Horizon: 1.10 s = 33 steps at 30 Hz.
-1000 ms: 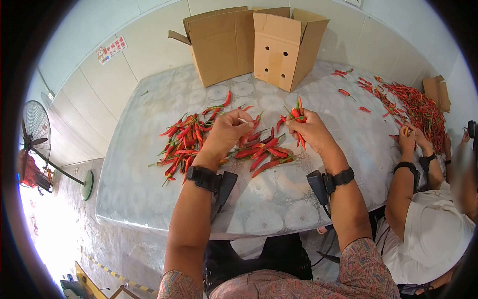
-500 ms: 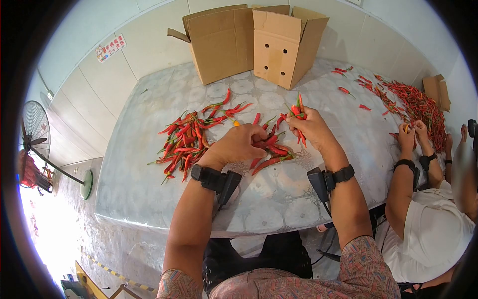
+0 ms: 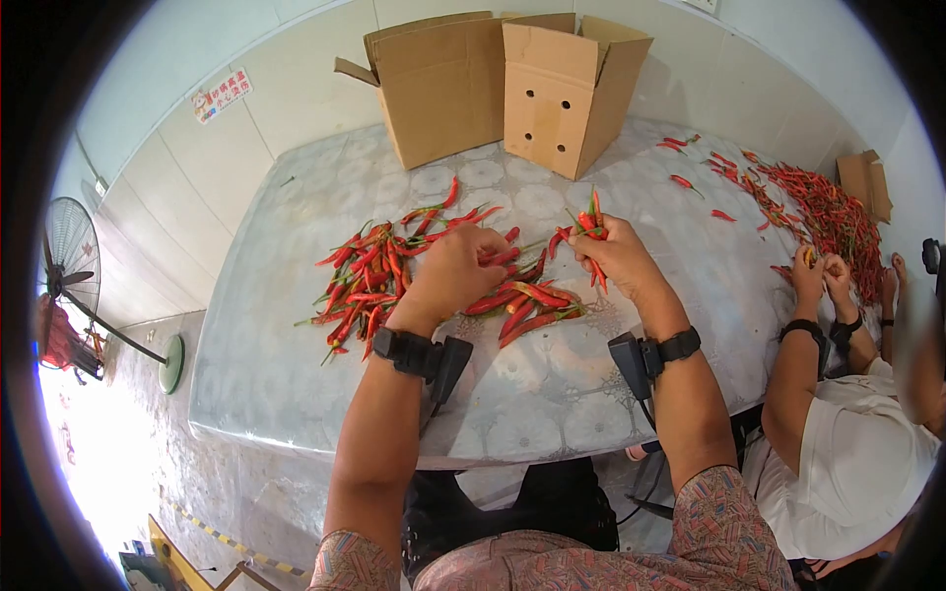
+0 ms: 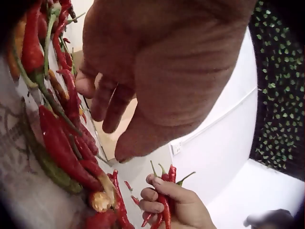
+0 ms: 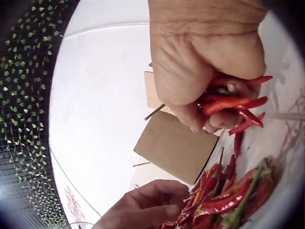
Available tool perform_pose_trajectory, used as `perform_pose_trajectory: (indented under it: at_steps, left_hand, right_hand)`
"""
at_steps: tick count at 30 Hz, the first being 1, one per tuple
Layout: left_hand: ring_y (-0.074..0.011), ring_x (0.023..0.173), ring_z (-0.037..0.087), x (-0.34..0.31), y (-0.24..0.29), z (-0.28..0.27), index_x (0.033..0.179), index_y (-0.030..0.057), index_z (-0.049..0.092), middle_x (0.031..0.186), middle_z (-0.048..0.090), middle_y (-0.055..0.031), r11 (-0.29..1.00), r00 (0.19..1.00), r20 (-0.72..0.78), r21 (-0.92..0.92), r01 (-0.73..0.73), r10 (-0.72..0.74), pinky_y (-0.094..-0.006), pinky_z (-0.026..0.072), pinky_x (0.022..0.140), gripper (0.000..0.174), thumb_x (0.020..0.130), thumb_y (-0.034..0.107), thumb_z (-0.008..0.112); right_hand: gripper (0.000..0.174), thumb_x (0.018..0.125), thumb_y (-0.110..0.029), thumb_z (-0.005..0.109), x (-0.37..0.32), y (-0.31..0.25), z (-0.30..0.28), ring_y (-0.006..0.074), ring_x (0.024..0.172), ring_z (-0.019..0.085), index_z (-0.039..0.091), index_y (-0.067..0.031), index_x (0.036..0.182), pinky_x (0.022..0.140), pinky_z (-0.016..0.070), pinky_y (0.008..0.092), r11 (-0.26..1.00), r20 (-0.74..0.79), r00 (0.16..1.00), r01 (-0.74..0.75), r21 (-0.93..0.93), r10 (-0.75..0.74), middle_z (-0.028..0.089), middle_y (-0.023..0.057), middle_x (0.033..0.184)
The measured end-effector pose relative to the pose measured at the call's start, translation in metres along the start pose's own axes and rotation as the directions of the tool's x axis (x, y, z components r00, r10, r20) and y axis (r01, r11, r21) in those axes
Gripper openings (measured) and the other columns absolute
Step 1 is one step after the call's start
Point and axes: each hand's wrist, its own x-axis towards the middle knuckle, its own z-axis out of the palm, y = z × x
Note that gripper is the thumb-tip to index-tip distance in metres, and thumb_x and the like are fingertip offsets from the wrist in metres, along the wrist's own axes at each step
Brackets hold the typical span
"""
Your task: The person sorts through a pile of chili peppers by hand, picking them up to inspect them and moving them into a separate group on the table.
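2 hands work over 3 groups of red chili peppers on the table (image 3: 296, 394); 1 left pile (image 3: 367, 281), 1 smaller middle pile (image 3: 537, 300) and 1 large far-right pile (image 3: 823, 217), all too tangled for an exact count.

The right hand (image 3: 628, 260) has its grip clenched round 1 bunch of chilies (image 3: 591, 225), held upright just above and to the right of the middle pile; at least 3 green stems show in the left wrist view, though the full number is hidden by the fingers. The left hand (image 3: 453, 271) has a loose grip, fingers bent and thumb apart, holding nothing that shows; it hovers at the middle pile's left edge and hides part of it.

2 tall cardboard boxes stand behind the piles, close to the wall; the left box (image 3: 439, 98) has 1 flap out, the right box (image 3: 548, 108) shows 4 round holes; 1 smaller cardboard box (image 3: 863, 184) sits beside the far-right pile. 2 single chilies, 1 upper (image 3: 683, 184) and 1 lower (image 3: 722, 215), lie apart, left of that pile; 1 person in a white top (image 3: 857, 453) reaches in at the right, both hands raised near it; 1 fan (image 3: 71, 261) stands on the floor, left of the table.
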Motion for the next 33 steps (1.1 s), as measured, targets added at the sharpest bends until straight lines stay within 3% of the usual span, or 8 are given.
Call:
perform_pose_trajectory:
  at_steps: [4,6,10,20,23,25,30,33]
  left_hand:
    - [-0.0283,0.078,0.061,0.002,0.001,0.010,0.088,0.0101,0.067,0.083,0.064,-0.0123,0.979,0.972,0.116,0.011,-0.205,0.202,-0.0350,0.0479,0.071,0.023,0.066,0.013,0.066]
    - [-0.0195,0.077,0.061,0.003,0.008,0.007,0.090,0.0035,0.066,0.083,0.064,-0.0112,0.996,0.942,0.332,0.057,-0.064,0.041,-0.0283,0.0474,0.070,0.021,0.069,0.008,0.067]
    - [-0.0203,0.071,0.061,0.003,0.008,0.002,0.086,0.0025,0.066,0.076,0.064,-0.0111,0.996,0.924,0.373,0.067,0.064,-0.084,-0.0290,0.0475,0.067,0.018,0.070,0.009,0.066]
    - [-0.0290,0.072,0.063,0.003,-0.009,-0.004,0.080,0.0038,0.066,0.075,0.064,-0.0151,0.978,0.983,-0.057,0.113,0.178,-0.172,-0.0364,0.0483,0.066,0.017,0.073,0.019,0.065]
    - [-0.0282,0.071,0.063,0.005,-0.010,-0.003,0.079,0.0041,0.066,0.074,0.064,-0.0144,0.984,0.985,-0.086,0.080,0.159,-0.153,-0.0362,0.0483,0.066,0.017,0.072,0.019,0.066]
    - [-0.0277,0.070,0.063,0.004,-0.009,-0.002,0.078,0.0042,0.066,0.073,0.064,-0.0141,0.986,0.985,-0.079,0.055,0.156,-0.151,-0.0361,0.0483,0.065,0.016,0.070,0.018,0.066]
    - [-0.0167,0.067,0.060,0.001,0.019,-0.003,0.075,0.0027,0.066,0.074,0.064,-0.0090,0.989,0.933,0.333,0.093,0.111,-0.136,-0.0282,0.0464,0.062,0.012,0.070,0.014,0.068]
    - [-0.0179,0.066,0.060,-0.002,0.023,0.001,0.074,0.0048,0.066,0.071,0.063,-0.0079,0.989,0.918,0.393,0.144,-0.013,-0.045,-0.0291,0.0458,0.060,0.013,0.067,0.016,0.070]
  right_hand:
    - [0.016,0.082,-0.013,0.062,0.002,0.003,-0.002,0.0078,0.054,0.049,0.055,-0.0014,0.091,0.049,0.0406,0.0208,1.000,0.006,1.000,-0.002,0.001,0.002,0.055,0.0030,0.068]
    - [0.016,0.081,-0.013,0.062,0.003,0.004,-0.003,0.0079,0.054,0.049,0.055,-0.0015,0.091,0.049,0.0407,0.0208,1.000,0.008,1.000,0.006,-0.011,-0.006,0.055,0.0033,0.068]
    - [0.015,0.081,-0.013,0.062,0.001,0.001,-0.001,0.0084,0.054,0.049,0.055,-0.0018,0.089,0.050,0.0410,0.0212,1.000,-0.008,1.000,0.000,-0.014,-0.001,0.055,0.0038,0.067]
    - [0.014,0.080,-0.011,0.062,0.009,0.012,-0.013,0.0079,0.055,0.051,0.055,-0.0012,0.087,0.050,0.0421,0.0217,1.000,-0.043,0.999,0.028,0.011,-0.028,0.055,0.0031,0.066]
    - [0.018,0.077,-0.012,0.064,0.011,0.014,-0.017,0.0150,0.059,0.057,0.057,0.0005,0.086,0.054,0.0455,0.0270,0.933,-0.230,0.970,-0.007,-0.361,-0.082,0.059,0.0079,0.067]
    - [0.023,0.071,-0.013,0.066,0.010,0.018,-0.018,0.0265,0.068,0.062,0.059,0.0016,0.088,0.062,0.0475,0.0339,0.686,-0.199,0.939,0.051,-0.726,-0.279,0.063,0.0154,0.075]
    - [0.026,0.068,-0.016,0.068,0.003,0.010,-0.009,0.0343,0.079,0.061,0.060,-0.0001,0.088,0.070,0.0474,0.0399,0.589,-0.120,0.967,0.037,-0.807,-0.226,0.063,0.0184,0.082]
    - [0.026,0.068,-0.017,0.067,0.000,0.009,-0.007,0.0347,0.081,0.061,0.061,-0.0017,0.088,0.072,0.0479,0.0419,0.524,-0.075,0.977,0.041,-0.851,-0.197,0.064,0.0174,0.083]
